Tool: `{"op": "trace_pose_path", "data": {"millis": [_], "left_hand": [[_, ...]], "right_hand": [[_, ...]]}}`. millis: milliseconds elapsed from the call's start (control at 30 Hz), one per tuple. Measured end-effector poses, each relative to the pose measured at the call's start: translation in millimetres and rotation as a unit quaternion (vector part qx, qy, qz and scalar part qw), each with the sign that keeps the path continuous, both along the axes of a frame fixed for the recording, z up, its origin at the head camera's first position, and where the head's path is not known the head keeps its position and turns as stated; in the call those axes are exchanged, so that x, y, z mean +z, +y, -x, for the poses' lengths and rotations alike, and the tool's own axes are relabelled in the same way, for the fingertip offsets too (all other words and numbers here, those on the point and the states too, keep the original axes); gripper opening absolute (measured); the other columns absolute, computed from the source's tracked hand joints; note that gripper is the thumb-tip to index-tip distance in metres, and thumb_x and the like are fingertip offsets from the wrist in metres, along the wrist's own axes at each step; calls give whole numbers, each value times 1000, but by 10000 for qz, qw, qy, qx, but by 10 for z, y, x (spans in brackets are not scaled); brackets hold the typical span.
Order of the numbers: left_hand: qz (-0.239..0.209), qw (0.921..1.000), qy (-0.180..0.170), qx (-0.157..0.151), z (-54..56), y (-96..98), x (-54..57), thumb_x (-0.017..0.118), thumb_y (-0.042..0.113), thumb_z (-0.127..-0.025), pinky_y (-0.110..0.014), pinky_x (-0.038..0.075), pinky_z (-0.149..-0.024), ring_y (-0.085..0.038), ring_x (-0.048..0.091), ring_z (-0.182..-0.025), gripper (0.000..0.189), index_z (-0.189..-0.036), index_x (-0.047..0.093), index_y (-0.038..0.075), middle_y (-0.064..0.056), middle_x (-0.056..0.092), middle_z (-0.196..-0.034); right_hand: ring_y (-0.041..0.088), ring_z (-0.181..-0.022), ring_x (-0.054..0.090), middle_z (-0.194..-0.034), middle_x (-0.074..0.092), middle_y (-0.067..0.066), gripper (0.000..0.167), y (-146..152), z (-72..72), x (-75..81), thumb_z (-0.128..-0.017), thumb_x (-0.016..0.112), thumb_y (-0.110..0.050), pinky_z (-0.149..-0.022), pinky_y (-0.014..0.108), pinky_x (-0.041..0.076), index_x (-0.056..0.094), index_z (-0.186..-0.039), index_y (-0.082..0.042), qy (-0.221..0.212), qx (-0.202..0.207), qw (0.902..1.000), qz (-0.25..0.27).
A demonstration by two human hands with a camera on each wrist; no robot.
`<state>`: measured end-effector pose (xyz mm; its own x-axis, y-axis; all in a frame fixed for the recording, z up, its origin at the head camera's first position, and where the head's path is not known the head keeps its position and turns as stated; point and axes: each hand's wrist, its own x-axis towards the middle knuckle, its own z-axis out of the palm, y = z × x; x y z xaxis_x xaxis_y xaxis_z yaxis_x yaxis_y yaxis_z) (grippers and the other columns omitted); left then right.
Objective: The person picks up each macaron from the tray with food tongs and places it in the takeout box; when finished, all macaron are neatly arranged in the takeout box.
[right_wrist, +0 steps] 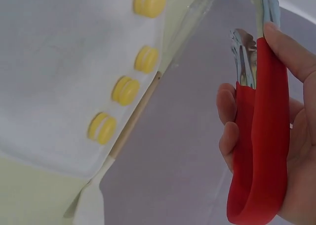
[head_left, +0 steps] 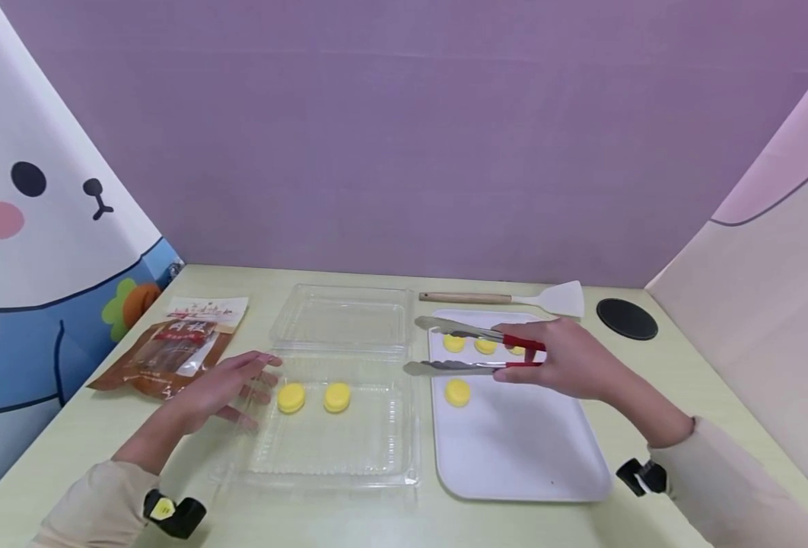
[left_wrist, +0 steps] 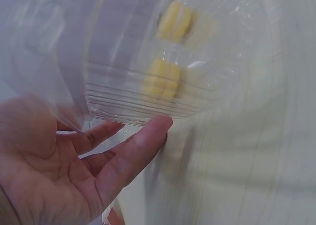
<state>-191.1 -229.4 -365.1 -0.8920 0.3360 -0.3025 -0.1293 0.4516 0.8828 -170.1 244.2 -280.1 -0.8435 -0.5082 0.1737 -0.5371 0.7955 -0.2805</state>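
My right hand [head_left: 561,358] grips red-handled metal tongs [right_wrist: 269,136], their two arms spread apart with nothing between the tips. They hang over the left part of a white tray [head_left: 520,457]. Yellow macarons lie on that tray: a row at its far end, partly behind the tongs, and one macaron [head_left: 457,393] nearer me. Left of it, a clear plastic clamshell box [head_left: 335,453] stands with its lid folded back; two macarons [head_left: 291,397] sit side by side in its base. My left hand [head_left: 222,388], fingers extended, touches the box's left wall [left_wrist: 133,111].
A brown food packet [head_left: 178,346] lies at the far left. Behind the tray rests a spatula [head_left: 561,298] with a wooden handle and white blade. A round black coaster [head_left: 626,318] lies at the right. A purple backdrop [head_left: 404,152] stands behind the table.
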Motion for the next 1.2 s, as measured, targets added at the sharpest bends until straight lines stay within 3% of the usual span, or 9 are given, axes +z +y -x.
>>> {"op": "trace_pose_path", "data": {"millis": [367,700,1200], "left_hand": [[-37,10000,17,-22,15,-13,-9,31,38,-113,-45,62,-74,-33,62,-112,57,-150,36,-5,-34,47,-142],[-9,10000,-20,11,28,10,-3,30,37,-113,-44,62,-75,-34,63,-113,57,-151,36,-4,-34,48,-142],[-12,10000,0,14,21,17,0,32,39,-113,-44,62,-74,-34,63,-112,57,-150,37,-5,-34,48,-141]], "right_hand": [[6,-69,52,-82,64,-13,63,340,-44,-215,-80,86,-40,-60,25,46,69,-129,-5,-519,-285,9982,41],[2,-68,50,-77,61,-16,65,511,-98,-475,-80,86,-42,-60,24,45,69,-128,-1,-844,-298,9960,71],[2,-64,46,-71,58,-20,57,548,-135,-667,-79,87,-42,-56,23,41,75,-123,-8,-567,-338,9978,16]]}}
